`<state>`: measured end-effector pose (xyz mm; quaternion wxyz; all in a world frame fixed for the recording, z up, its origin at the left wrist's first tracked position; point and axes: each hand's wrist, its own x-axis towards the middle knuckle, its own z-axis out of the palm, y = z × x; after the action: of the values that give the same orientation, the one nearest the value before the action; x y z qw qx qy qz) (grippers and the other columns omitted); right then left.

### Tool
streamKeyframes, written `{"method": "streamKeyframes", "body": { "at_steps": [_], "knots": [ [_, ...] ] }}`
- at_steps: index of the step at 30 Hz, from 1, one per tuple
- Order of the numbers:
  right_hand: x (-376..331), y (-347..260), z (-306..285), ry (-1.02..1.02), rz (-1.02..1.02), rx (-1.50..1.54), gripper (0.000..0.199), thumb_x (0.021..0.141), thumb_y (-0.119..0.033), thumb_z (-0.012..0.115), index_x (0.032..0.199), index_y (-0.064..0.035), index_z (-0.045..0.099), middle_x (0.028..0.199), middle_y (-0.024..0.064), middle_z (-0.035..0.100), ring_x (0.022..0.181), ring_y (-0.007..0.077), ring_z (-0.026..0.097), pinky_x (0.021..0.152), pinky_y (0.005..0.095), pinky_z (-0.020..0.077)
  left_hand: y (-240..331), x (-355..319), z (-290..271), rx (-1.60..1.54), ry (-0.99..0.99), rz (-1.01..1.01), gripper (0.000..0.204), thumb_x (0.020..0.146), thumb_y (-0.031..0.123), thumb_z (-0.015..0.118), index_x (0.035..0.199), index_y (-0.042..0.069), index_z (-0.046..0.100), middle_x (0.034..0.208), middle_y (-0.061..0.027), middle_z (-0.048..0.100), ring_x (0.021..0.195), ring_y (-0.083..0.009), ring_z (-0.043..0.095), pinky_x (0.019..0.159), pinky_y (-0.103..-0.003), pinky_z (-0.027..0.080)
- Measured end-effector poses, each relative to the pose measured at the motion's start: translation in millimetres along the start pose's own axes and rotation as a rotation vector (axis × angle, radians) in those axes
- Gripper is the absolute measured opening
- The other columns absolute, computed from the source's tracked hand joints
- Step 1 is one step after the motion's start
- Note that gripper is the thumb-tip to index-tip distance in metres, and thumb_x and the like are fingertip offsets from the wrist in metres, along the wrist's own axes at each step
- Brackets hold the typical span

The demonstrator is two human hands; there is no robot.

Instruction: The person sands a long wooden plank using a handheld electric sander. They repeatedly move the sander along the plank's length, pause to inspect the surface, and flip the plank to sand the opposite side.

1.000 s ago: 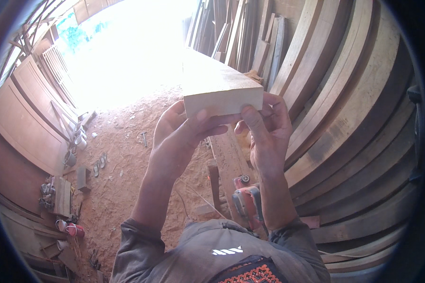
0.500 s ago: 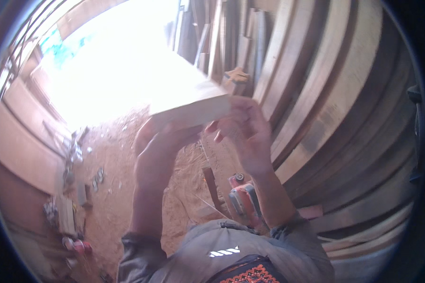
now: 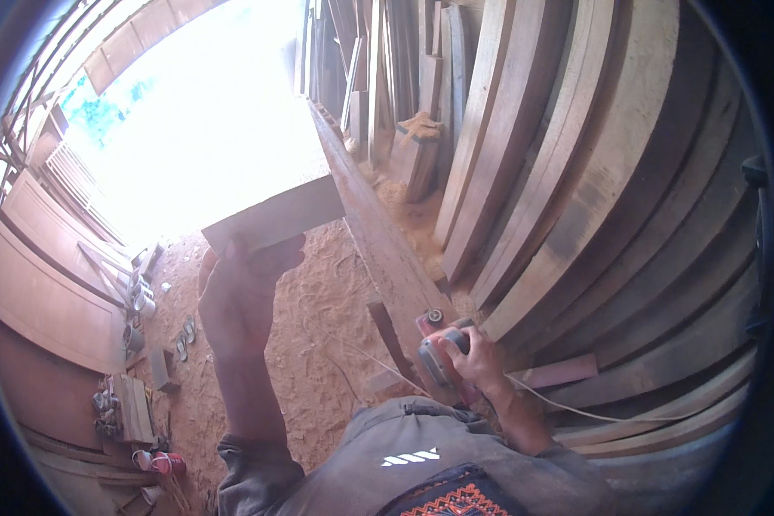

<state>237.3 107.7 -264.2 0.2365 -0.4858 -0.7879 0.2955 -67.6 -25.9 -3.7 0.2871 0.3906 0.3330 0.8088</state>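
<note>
1. The left hand (image 3: pixel 242 297) is gripping a short wooden board (image 3: pixel 275 215) from below, fingers wrapped over the near end. It is holding the board raised and level at about chest height in front of the person, its end grain facing the camera; this looks like a one-handed carrying hold that frees the other hand.
2. The right hand (image 3: pixel 482 361) is closing around the grey handle of a corded power tool (image 3: pixel 440 348), probably a planer or sander. The tool is sitting low, beside a long plank (image 3: pixel 378 232) lying on the sawdust floor (image 3: pixel 310 301). Its cable (image 3: pixel 576 408) is trailing off to the right.
3. Tall planks (image 3: pixel 593 172) are leaning in a row against the right side, likely stacked upright for storage.
4. Cans and offcuts (image 3: pixel 133 310) are lying along the left wall panels, well apart from both hands.
5. Change versus the frame half a second earlier: then both hands were holding the board. Now the right hand has dropped away to the tool, and the left alone is supporting the board, which has shifted left and slightly lower.
</note>
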Motion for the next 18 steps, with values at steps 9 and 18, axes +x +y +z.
{"method": "streamKeyframes", "body": {
  "at_steps": [9, 18],
  "knots": [
    [12, -3, -12, -0.42, 0.356, 0.6, 0.06, 0.099, -0.056, 0.072, 0.106, 0.0033, 0.076, 0.064, 0.0044, 0.069, 0.054, 0.0111, 0.067, 0.052, 0.03, 0.0536, 1, -2, 10, 0.338, 0.176, 0.017, 0.044, 0.11, 0.018, 0.049, 0.14, -0.014, 0.05, 0.134, -0.0308, 0.063, 0.122, -0.0505, 0.066, 0.1, -0.059, 0.058],
    [-30, 3, -19, -0.199, 0.533, 0.766, 0.044, 0.104, -0.047, 0.07, 0.096, -0.0038, 0.071, 0.063, -0.0017, 0.057, 0.049, 0.0075, 0.052, 0.044, 0.0271, 0.0409, -67, -72, -76, 0.347, 0.095, -0.536, 0.063, 0.098, 0.04, 0.073, 0.139, -0.004, 0.055, 0.126, -0.0213, 0.069, 0.117, -0.0311, 0.07, 0.098, -0.045, 0.057]
  ]
}}
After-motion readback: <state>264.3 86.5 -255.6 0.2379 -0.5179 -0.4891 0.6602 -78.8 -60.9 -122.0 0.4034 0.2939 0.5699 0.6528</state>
